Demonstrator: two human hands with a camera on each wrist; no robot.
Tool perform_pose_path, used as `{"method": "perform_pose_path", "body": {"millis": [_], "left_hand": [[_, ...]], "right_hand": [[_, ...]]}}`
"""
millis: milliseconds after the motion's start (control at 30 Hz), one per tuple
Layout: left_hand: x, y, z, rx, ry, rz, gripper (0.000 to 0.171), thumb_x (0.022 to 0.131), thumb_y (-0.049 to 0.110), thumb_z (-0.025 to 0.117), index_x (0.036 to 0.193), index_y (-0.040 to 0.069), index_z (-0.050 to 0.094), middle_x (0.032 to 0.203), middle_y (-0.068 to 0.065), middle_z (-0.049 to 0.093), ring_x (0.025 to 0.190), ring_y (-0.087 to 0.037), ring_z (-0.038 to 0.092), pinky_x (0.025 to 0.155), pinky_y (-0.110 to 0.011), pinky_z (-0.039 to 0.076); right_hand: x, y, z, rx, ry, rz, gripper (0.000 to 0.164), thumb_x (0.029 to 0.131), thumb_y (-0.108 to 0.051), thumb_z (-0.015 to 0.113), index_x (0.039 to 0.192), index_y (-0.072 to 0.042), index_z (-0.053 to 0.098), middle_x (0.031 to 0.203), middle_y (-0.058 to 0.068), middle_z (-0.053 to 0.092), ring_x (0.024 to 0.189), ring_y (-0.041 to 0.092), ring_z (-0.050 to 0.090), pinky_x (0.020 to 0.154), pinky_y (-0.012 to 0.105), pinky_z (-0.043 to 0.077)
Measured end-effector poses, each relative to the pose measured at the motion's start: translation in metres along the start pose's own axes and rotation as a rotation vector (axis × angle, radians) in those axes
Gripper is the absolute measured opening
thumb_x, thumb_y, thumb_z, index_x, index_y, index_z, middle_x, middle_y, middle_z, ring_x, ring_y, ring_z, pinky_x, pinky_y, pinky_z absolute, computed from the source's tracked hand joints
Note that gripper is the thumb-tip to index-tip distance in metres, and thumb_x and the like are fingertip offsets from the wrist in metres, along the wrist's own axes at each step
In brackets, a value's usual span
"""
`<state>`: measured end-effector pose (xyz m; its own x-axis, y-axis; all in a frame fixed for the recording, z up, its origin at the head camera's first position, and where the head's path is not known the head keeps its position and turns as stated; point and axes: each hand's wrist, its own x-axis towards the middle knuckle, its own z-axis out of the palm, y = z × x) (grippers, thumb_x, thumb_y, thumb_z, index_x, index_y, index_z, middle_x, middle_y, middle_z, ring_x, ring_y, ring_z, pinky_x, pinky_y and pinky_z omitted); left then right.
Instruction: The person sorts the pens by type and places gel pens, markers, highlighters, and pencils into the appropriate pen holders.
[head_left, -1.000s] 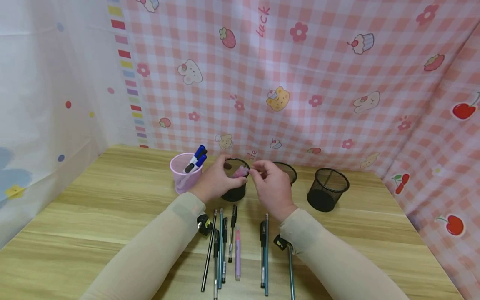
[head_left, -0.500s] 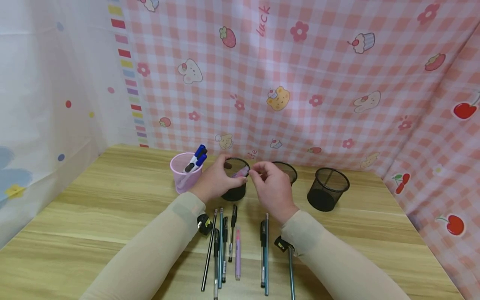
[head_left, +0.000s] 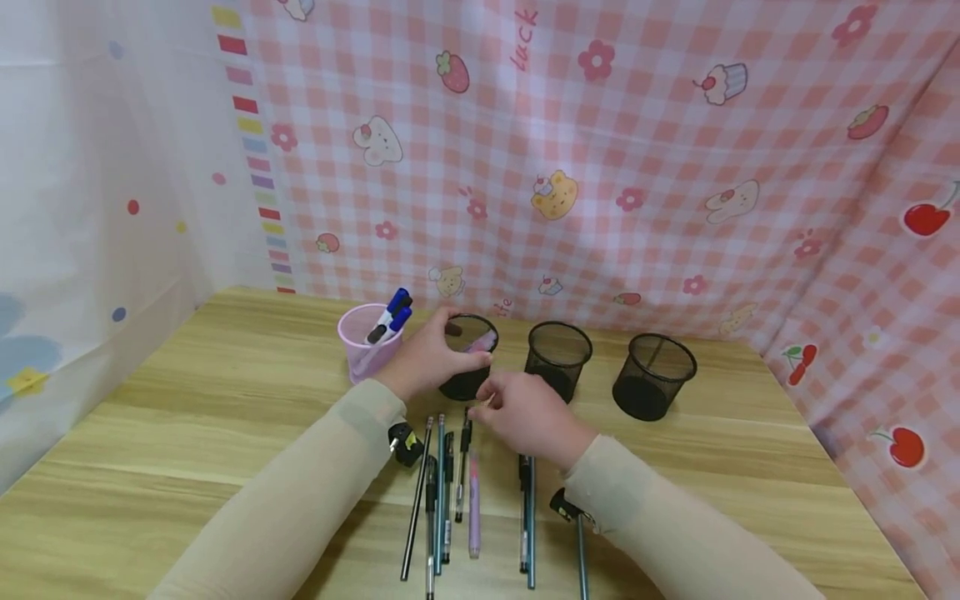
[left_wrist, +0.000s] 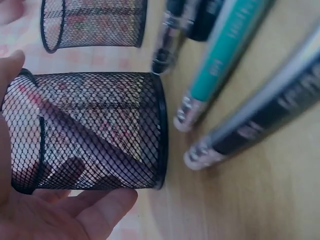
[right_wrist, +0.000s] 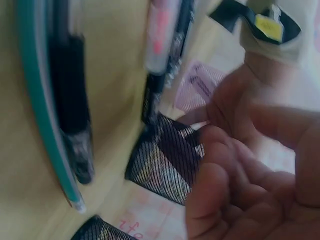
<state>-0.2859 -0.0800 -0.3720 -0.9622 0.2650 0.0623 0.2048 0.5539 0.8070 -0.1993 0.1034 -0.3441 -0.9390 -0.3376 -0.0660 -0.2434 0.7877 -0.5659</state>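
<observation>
My left hand (head_left: 431, 357) grips a black mesh pen holder (head_left: 465, 387), thumb on the near side and fingers round the far side. Inside it leans a purple highlighter (left_wrist: 97, 136), seen through the mesh in the left wrist view. My right hand (head_left: 531, 417) hovers just right of that holder, over the upper ends of the pens, its fingers loosely bent with nothing visible between them. Close to its fingertips lies a black-capped gel pen (head_left: 462, 477). Another purple highlighter (head_left: 474, 518) lies beside that pen.
Two more black mesh holders, one in the middle (head_left: 558, 354) and one at the right (head_left: 651, 387), stand along the back. A pink mesh holder (head_left: 360, 360) with several markers stands at left. Several pencils and gel pens, including a black pencil (head_left: 415, 517), lie in front.
My right hand has come away from the holder's rim, down toward the pens. The highlighter has sunk lower into the holder. My left hand keeps its grip.
</observation>
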Motion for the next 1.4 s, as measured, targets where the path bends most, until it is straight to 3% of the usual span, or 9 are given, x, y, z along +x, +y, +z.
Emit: {"method": "perform_pose_path", "body": {"millis": [167, 300, 567, 767, 933, 1067, 1233, 1400], "left_hand": [[0.001, -0.001, -0.002, -0.025, -0.021, -0.016, 0.105, 0.081, 0.060, 0.085, 0.162, 0.017, 0.033, 0.156, -0.017, 0.051, 0.141, -0.038, 0.054, 0.114, -0.055, 0.048], [0.003, -0.001, -0.002, -0.009, -0.011, -0.026, 0.108, 0.079, 0.059, 0.087, 0.162, 0.016, 0.034, 0.158, -0.018, 0.051, 0.143, -0.039, 0.053, 0.116, -0.055, 0.046], [0.001, 0.006, -0.004, 0.064, 0.007, -0.028, 0.119, 0.077, 0.064, 0.086, 0.167, 0.015, 0.026, 0.167, -0.019, 0.039, 0.151, -0.040, 0.043, 0.121, -0.056, 0.040], [0.004, 0.009, -0.008, 0.061, 0.039, 0.033, 0.124, 0.076, 0.069, 0.084, 0.169, 0.021, 0.019, 0.172, -0.009, 0.033, 0.155, -0.035, 0.038, 0.123, -0.058, 0.038], [0.009, 0.007, -0.008, 0.071, -0.017, 0.074, 0.109, 0.079, 0.065, 0.084, 0.163, 0.016, 0.034, 0.162, -0.012, 0.047, 0.148, -0.038, 0.048, 0.118, -0.056, 0.044], [0.012, 0.003, -0.005, 0.012, -0.046, 0.080, 0.093, 0.085, 0.053, 0.084, 0.158, 0.014, 0.041, 0.155, -0.016, 0.052, 0.139, -0.039, 0.055, 0.113, -0.053, 0.049], [0.012, 0.000, -0.001, -0.041, -0.034, 0.078, 0.087, 0.087, 0.044, 0.085, 0.156, 0.012, 0.042, 0.151, -0.018, 0.056, 0.136, -0.037, 0.057, 0.112, -0.053, 0.051], [0.013, 0.000, 0.000, -0.056, -0.023, 0.078, 0.085, 0.086, 0.044, 0.085, 0.154, 0.012, 0.044, 0.148, -0.017, 0.058, 0.137, -0.036, 0.056, 0.111, -0.053, 0.051]], "right_hand": [[-0.003, 0.000, 0.014, -0.104, -0.139, -0.009, 0.036, 0.092, -0.033, 0.082, 0.114, -0.006, 0.073, 0.097, 0.001, 0.075, 0.073, 0.014, 0.061, 0.067, 0.034, 0.054], [-0.007, -0.004, 0.021, -0.155, -0.197, 0.003, 0.041, 0.087, -0.033, 0.086, 0.114, -0.007, 0.071, 0.091, -0.002, 0.069, 0.074, 0.014, 0.059, 0.069, 0.032, 0.053], [-0.010, -0.009, 0.030, -0.197, -0.225, -0.010, 0.039, 0.083, -0.030, 0.088, 0.108, -0.006, 0.070, 0.077, -0.004, 0.064, 0.067, 0.013, 0.057, 0.062, 0.030, 0.049], [-0.009, -0.010, 0.031, -0.191, -0.238, 0.001, 0.039, 0.084, -0.030, 0.088, 0.107, -0.006, 0.069, 0.077, -0.003, 0.063, 0.066, 0.012, 0.056, 0.061, 0.029, 0.049], [-0.008, -0.007, 0.030, -0.210, -0.244, -0.007, 0.034, 0.084, -0.030, 0.088, 0.102, -0.007, 0.069, 0.077, -0.003, 0.063, 0.066, 0.012, 0.056, 0.060, 0.029, 0.049], [-0.007, -0.005, 0.029, -0.223, -0.248, -0.006, 0.033, 0.084, -0.031, 0.088, 0.099, -0.008, 0.069, 0.077, -0.003, 0.063, 0.067, 0.012, 0.056, 0.061, 0.029, 0.049], [-0.005, -0.005, 0.028, -0.228, -0.267, -0.002, 0.030, 0.084, -0.029, 0.088, 0.098, -0.009, 0.070, 0.079, -0.003, 0.063, 0.067, 0.012, 0.057, 0.061, 0.029, 0.049], [-0.004, -0.004, 0.025, -0.164, -0.323, 0.030, 0.025, 0.087, -0.023, 0.086, 0.096, -0.007, 0.069, 0.070, -0.001, 0.065, 0.057, 0.011, 0.057, 0.053, 0.026, 0.048]]}}
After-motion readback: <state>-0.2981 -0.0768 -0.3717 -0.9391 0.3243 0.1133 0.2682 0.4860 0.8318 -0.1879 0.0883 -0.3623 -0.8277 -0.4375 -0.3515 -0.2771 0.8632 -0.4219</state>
